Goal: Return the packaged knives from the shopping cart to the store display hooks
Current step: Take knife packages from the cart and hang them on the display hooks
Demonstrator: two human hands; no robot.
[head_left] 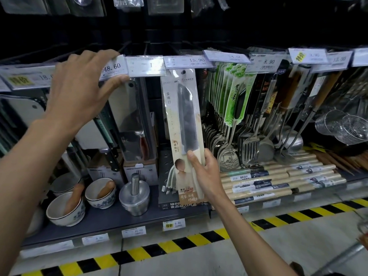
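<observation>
Seen from the head camera, the packaged knife (184, 120) stands nearly upright in front of the display, tilted slightly so that its lower end sits further right than its top. It is a long, narrow beige card with a clear blister over the front. A dark blade points upward inside, and a pale handle sits below it. Chinese characters run down the card's left edge, a printed photo of a person fills the lower part, and a small hang hole is at the top. The top of the card lies just under the 15.90 price tag (192, 61); whether the hole is on a hook cannot be told. The right hand (206, 176) grips the lower end of the package, its thumb pressed across the front near the handle and its fingers wrapped round the right edge and back. The left hand (79, 90) is raised to the left and pinches the 48.60 price tag (116, 67), its fingers curled over the top edge and its thumb pressed up from beneath. Boxed cleavers (130, 118) hang behind that hand. To the right of the knife hang rows of steel spatulas and ladles (245, 136), with wire skimmers (338, 126) further right. On the shelf below lie rolling pins (278, 176), ceramic mortar bowls (100, 193) and a steel mortar (135, 196). Yellow and black striped tape (179, 243) runs along the floor at the shelf's foot.
</observation>
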